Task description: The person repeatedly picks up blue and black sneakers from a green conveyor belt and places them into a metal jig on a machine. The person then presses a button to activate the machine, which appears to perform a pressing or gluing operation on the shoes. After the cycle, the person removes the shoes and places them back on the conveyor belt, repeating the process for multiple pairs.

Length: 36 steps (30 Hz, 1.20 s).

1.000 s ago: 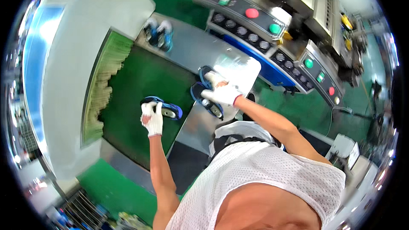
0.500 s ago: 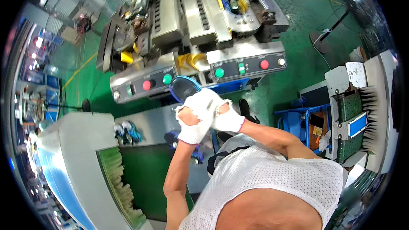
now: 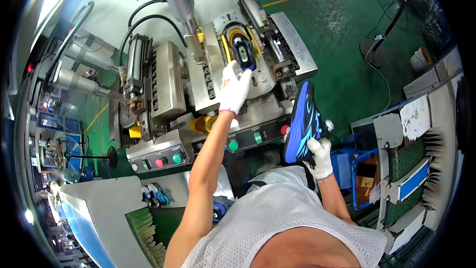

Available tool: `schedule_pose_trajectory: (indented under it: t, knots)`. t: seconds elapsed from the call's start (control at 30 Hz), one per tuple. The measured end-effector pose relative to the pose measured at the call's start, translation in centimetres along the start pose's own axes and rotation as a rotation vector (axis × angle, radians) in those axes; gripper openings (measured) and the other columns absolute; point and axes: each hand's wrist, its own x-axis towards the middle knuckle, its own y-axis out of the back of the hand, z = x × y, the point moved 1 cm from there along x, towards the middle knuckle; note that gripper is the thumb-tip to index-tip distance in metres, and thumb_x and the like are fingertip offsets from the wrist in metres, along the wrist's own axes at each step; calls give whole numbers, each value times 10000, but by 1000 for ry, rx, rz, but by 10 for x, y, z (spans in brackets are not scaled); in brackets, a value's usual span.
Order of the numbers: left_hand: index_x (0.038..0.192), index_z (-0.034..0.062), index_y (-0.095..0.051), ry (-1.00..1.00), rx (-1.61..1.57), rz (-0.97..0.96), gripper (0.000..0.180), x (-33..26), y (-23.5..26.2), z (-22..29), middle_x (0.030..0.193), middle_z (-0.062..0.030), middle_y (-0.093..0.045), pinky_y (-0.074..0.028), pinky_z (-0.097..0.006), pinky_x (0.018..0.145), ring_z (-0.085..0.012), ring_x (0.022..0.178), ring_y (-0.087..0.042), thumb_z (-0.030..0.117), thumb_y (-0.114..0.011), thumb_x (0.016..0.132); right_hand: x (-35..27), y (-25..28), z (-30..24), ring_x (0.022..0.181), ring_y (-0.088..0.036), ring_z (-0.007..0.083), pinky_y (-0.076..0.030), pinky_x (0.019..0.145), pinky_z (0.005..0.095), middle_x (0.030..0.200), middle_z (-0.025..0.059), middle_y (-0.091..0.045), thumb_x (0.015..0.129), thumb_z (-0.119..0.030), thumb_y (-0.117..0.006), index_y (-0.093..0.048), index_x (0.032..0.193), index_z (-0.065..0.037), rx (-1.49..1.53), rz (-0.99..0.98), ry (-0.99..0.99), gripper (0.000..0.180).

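My left hand (image 3: pixel 234 89), in a white glove, reaches up to the metal press machine (image 3: pixel 198 84) and touches a dark blue shoe (image 3: pixel 244 53) seated sole-up in the machine's yellow-rimmed cradle. My right hand (image 3: pixel 319 158), also gloved, grips a second blue and black shoe (image 3: pixel 301 123) by its heel end, held upright to the right of the machine's control panel (image 3: pixel 218 146). Whether the left hand's fingers close around the seated shoe is hard to tell.
The control panel carries red and green round buttons. A grey table (image 3: pixel 99 208) at the lower left holds a pair of blue shoes (image 3: pixel 154 194) beside a green mat (image 3: pixel 163 223). A blue bin (image 3: pixel 354 168) and a rack stand to my right. A floor fan (image 3: pixel 396 0) stands far right.
The view swung from the table up to the machine. Both hands were together in front of the panel; now the left reaches to the cradle and the right holds a shoe aside.
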Motion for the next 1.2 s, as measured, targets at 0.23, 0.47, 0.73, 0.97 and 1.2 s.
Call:
schedule_pose_trajectory:
  t: [0.23,0.47,0.73,0.97,1.2]
  knots:
    - [1236,-32,-540,313,309,49,641,138,-89,-68,1268,-290,-625,-490,-469,1014,-436,1196,-615,403,-745,813,-9,33,-16,836,-661,156,-544,821,345,981,106,-737,803,-250,-771,-720,955,100,-285,322,66,384]
    - [1068,-36,-725,371,265,54,509,173,-58,-50,1043,-229,-754,-566,-398,881,-327,1000,-737,338,-801,732,-8,56,6,971,-669,180,-524,922,340,1021,61,-711,785,-171,-802,-656,1246,43,-333,386,-69,529]
    - [1259,-38,-654,238,-85,-112,645,40,70,15,1094,-137,-726,-520,-357,913,-238,990,-672,409,-799,817,91,-52,-10,834,-674,135,-572,812,319,983,47,-720,872,-103,-761,-696,1134,14,-456,316,146,294]
    - [1388,28,-586,458,25,-285,689,-191,184,-71,1284,-162,-660,-485,-395,995,-249,1127,-623,349,-792,814,354,-105,6,966,-709,232,-571,877,398,1090,156,-726,811,-210,-801,-668,1176,76,-851,-2,-153,482]
    - [1303,-31,-582,1231,160,-193,792,-359,215,-128,1199,-263,-673,-526,-457,936,-405,1125,-663,527,-795,783,460,-82,99,1169,-659,361,-528,977,458,1241,202,-680,816,-555,-647,-716,1164,-34,-2042,209,210,630]
